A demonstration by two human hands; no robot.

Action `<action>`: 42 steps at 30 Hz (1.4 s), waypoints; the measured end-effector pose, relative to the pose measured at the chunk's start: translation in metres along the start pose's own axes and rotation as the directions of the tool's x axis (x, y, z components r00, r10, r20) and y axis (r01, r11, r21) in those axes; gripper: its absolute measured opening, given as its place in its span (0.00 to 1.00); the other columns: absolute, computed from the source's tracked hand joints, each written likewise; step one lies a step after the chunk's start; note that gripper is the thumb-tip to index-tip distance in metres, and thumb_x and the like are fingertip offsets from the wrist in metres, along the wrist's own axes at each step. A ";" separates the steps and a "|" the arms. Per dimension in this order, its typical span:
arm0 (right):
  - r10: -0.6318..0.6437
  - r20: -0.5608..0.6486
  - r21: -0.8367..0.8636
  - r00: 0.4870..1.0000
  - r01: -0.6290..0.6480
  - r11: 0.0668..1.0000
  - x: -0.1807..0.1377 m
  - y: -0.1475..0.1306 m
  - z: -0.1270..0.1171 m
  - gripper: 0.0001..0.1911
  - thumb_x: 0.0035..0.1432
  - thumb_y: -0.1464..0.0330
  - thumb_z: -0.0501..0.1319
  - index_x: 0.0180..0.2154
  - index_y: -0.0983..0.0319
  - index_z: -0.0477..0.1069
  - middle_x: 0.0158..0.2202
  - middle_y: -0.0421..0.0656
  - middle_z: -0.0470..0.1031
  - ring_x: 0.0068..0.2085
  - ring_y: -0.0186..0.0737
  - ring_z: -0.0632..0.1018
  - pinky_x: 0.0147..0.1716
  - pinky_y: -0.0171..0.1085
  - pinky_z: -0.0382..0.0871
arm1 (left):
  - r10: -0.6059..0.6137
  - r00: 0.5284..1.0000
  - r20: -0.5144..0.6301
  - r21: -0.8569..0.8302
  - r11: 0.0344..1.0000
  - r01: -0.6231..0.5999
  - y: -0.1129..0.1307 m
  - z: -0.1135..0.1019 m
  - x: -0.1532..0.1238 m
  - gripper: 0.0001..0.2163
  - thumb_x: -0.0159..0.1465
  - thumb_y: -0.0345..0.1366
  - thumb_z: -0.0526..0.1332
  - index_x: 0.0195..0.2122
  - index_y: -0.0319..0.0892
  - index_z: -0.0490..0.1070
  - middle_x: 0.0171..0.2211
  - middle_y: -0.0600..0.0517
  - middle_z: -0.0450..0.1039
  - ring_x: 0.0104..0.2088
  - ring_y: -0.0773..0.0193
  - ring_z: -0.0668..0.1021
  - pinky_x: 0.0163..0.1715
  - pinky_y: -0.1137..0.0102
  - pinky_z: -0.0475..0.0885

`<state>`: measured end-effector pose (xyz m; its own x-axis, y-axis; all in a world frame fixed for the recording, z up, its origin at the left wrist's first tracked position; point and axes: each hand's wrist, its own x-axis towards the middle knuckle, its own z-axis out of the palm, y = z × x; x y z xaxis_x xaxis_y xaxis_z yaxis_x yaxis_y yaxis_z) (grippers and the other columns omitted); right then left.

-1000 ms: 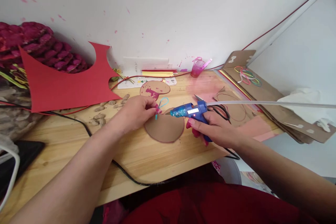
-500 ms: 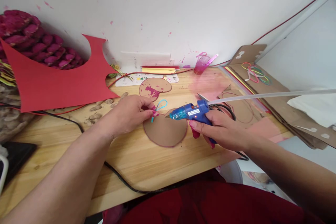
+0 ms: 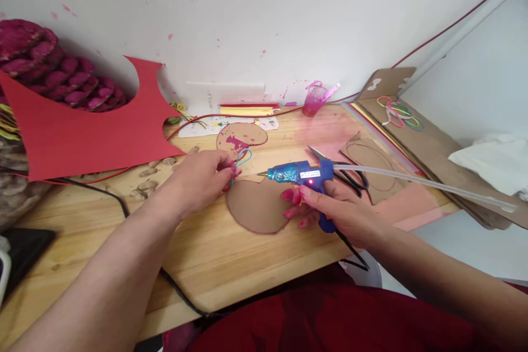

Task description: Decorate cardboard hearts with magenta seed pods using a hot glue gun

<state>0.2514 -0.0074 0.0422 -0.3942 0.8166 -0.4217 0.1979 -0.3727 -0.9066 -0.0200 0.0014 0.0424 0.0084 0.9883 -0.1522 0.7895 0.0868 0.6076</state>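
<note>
My left hand (image 3: 206, 176) is closed in a pinch on a thin light-blue cord (image 3: 246, 154), whose loop stands up above the fingertips. In my right hand (image 3: 330, 203) is a blue glue gun (image 3: 307, 171), its nozzle pointing left toward the cord, a small light glowing on its side. A long clear glue stick (image 3: 412, 177) juts out of its back. Beneath the nozzle lies a large rounded piece of cardboard (image 3: 258, 212) with a dark outlined edge. Behind it sits a smaller cardboard shape (image 3: 241, 135) with magenta patches.
Scissors (image 3: 358, 180) lie behind the glue gun, near a marked cardboard scrap (image 3: 373, 168). A cut red sheet (image 3: 94, 137) stands at left before a magenta braided form (image 3: 61, 66). A pink cup (image 3: 315, 100) is by the wall. Coloured cords (image 3: 402, 113) rest on cardboard at right.
The glue gun has tilted so its glue stick slopes down to the right, and my right fingers have come off the trigger. My left hand has drawn slightly left with the cord.
</note>
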 end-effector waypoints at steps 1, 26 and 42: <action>0.006 0.002 0.051 1.000 -0.006 0.999 0.000 0.002 0.002 0.20 0.55 0.52 0.67 0.39 0.61 0.75 0.39 0.48 0.80 0.38 0.44 0.82 0.33 0.39 0.78 | -0.013 1.000 0.022 -0.083 0.996 0.015 -0.001 0.001 0.000 0.09 0.59 0.43 0.58 0.26 0.45 0.71 0.23 0.53 0.73 0.24 0.61 0.74 0.27 0.69 0.63; -0.133 -0.353 0.418 0.926 0.283 0.864 -0.018 0.017 0.008 0.14 0.54 0.57 0.69 0.35 0.60 0.73 0.28 0.42 0.74 0.24 0.35 0.75 0.20 0.31 0.68 | -0.004 0.981 -0.193 -0.976 -0.103 -0.193 -0.003 0.003 0.005 0.10 0.68 0.35 0.51 0.29 0.45 0.65 0.20 0.60 0.45 0.17 0.72 0.50 0.22 0.73 0.57; -0.126 -0.327 0.365 0.936 0.248 0.897 -0.017 0.018 0.008 0.13 0.52 0.57 0.69 0.34 0.59 0.74 0.27 0.42 0.74 0.23 0.37 0.74 0.18 0.33 0.67 | 0.336 0.936 -0.107 -0.986 -0.157 -0.057 0.001 -0.010 -0.005 0.10 0.69 0.41 0.51 0.33 0.44 0.66 0.16 0.60 0.50 0.13 0.73 0.52 0.17 0.73 0.51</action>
<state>0.2547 -0.0312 0.0323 -0.1002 0.9559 -0.2762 -0.2481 -0.2928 -0.9234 -0.0254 -0.0021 0.0512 0.2074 0.9674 0.1455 -0.7297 0.0540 0.6816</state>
